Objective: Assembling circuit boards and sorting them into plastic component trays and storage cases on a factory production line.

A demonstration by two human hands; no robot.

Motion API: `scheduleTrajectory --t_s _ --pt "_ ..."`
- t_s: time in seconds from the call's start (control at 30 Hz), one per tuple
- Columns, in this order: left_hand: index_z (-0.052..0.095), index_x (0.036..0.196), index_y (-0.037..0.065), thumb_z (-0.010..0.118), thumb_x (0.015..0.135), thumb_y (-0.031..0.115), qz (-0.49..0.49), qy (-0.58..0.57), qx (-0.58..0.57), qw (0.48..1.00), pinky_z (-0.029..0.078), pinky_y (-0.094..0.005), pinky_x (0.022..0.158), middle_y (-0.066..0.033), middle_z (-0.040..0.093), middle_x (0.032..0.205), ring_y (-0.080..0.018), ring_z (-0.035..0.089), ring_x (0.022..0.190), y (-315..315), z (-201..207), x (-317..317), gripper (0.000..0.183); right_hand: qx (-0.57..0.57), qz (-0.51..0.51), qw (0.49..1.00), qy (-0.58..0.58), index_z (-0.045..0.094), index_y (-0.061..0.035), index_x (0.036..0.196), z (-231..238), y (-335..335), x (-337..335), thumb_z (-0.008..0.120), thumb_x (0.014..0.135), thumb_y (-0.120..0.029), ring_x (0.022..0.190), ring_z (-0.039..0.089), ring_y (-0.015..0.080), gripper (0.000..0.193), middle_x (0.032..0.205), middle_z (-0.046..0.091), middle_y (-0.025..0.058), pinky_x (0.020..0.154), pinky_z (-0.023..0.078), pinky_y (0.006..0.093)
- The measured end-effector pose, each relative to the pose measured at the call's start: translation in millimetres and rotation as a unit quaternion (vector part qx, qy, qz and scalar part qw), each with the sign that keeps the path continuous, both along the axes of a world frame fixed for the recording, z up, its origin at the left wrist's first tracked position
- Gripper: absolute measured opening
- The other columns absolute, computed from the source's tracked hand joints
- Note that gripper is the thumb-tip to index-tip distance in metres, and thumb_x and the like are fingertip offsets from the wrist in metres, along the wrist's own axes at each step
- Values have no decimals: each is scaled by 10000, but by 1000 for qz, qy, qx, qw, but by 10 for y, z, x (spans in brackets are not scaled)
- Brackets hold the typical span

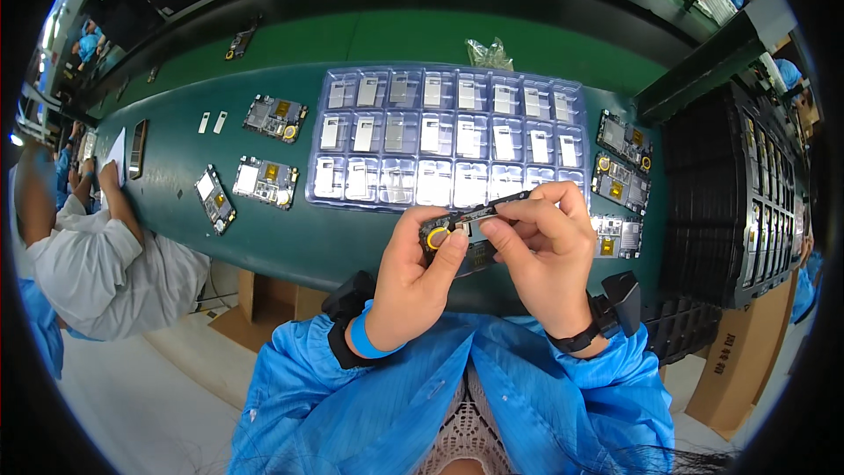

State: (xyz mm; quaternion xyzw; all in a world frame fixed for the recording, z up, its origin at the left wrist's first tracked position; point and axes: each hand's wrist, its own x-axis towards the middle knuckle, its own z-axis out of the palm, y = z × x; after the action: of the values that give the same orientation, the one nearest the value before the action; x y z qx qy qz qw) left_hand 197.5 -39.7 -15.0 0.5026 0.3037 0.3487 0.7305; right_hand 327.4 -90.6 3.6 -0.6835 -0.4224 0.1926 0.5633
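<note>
Near the front edge of the table I hold a dark circuit board (pixel 475 255) with a round yellow-ringed part. My left hand (pixel 418 259) is closed around the board's left end, its thumb pressing on top. The fingers of my right hand (pixel 549 251) pinch at a silver metal cover (pixel 476 230) with a cutout, against the board's upper side; my fingers partly hide it. Just beyond my hands lies a clear plastic tray (pixel 325 136), its compartments holding several similar silver covers (pixel 431 134).
Loose circuit boards lie left (pixel 266 183) and right (pixel 622 183) of the tray. Two small silver pieces (pixel 212 122) and a phone-like dark object (pixel 138 149) lie further left. Stacked black trays (pixel 712 202) stand at the right. A co-worker in a pale garment (pixel 114 273) sits at the left.
</note>
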Motion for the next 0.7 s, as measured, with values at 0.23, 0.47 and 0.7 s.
scheduleTrajectory --t_s 0.23,0.47,0.7 --pt "388 1079 11 479 902 64 16 0 24 1000 404 -175 625 -23 538 876 -26 475 743 -13 -25 34 206 11 2 1000 9 564 11 776 9 8 -12 715 687 -13 551 569 96 178 807 483 62 457 472 203" --pt "437 1018 -4 517 891 86 18 -1 19 1000 393 -185 640 -9 497 828 -35 436 734 -10 -10 43 175 13 -10 999 -38 555 2 737 14 -20 11 716 680 -7 521 553 94 171 789 480 60 440 451 208" --pt "443 1010 -1 516 886 71 10 24 18 999 363 -177 601 4 485 807 -28 414 708 12 -20 22 161 -13 -65 975 -213 537 -43 956 47 -29 140 789 595 -82 545 515 158 442 938 461 81 493 436 248"
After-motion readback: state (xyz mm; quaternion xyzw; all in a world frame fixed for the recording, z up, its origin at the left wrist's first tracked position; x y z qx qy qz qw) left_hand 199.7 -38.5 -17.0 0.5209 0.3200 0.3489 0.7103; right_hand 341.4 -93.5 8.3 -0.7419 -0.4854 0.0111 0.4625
